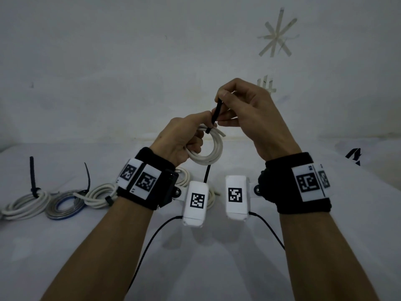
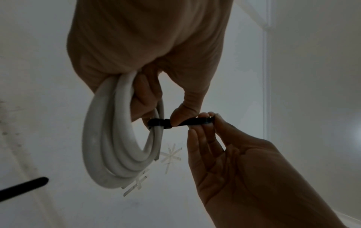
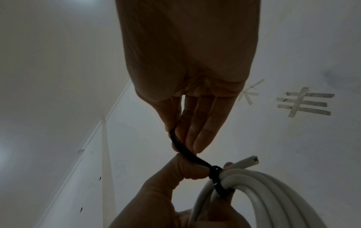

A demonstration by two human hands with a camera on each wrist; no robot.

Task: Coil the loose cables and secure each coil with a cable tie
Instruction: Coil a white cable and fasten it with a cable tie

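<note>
a white cable coil (image 1: pixel 206 148) hangs in the air above a white counter (image 1: pixel 217 257), bound at its top by a black cable tie (image 1: pixel 213 118) looped tight around the strands. the left hand (image 1: pixel 184 140) has its fingers curled through the coil and its thumb pressed against the tie's head, a grip closed on the cable. the right hand (image 1: pixel 245 111) pinches the tie's free tail between thumb and fingers, a narrow grip holding the strap upward, away from the coil. from the left wrist view the tie (image 2: pixel 160 123) circles the coil (image 2: pixel 117 146) and its tail runs straight across to the right hand's fingertips (image 2: pixel 207 117). the right wrist view shows one cut cable end (image 3: pixel 248 162) sticking out just past the tie (image 3: pixel 215 174). on the counter to the left lie three bundled coils in a row: a white one (image 1: pixel 26 205) with a tie tail standing upright, a grey and blue one (image 1: pixel 65 205), and another white one (image 1: pixel 99 194). more white cable (image 1: pixel 184 177) lies partly hidden behind the left wrist. tape marks (image 1: pixel 277 35) are stuck on the wall behind.
</note>
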